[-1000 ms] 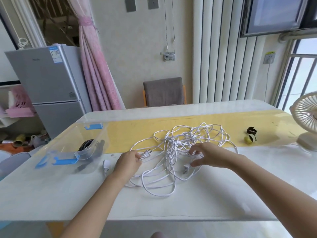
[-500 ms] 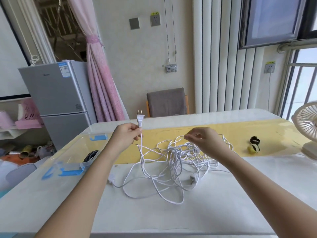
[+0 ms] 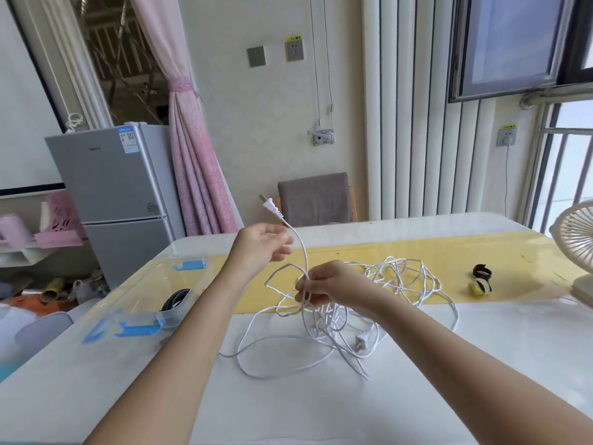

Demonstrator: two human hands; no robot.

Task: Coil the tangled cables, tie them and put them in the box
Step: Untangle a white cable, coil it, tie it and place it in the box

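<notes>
Cables [image 3: 327, 319] stay tangled; left grip [image 3: 261, 247] has raised the pinched plug [image 3: 269, 206] lead, right grip [image 3: 324, 285] now pinches just below: I judge coiling starts.

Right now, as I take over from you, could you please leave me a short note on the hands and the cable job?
Left hand: raised, gripping the thin white power cable just below its white two-pin plug.
Right hand: pinching the same cable lower down, above the tangle.
Most of the cable lies tangled on the white table, a second white plug among it.
Clear plastic box with blue latches stands at left, a black coil inside; black and yellow strap ties lie at right.
Done: one end picked out. Left: untangle, coil, tie, box.
</notes>
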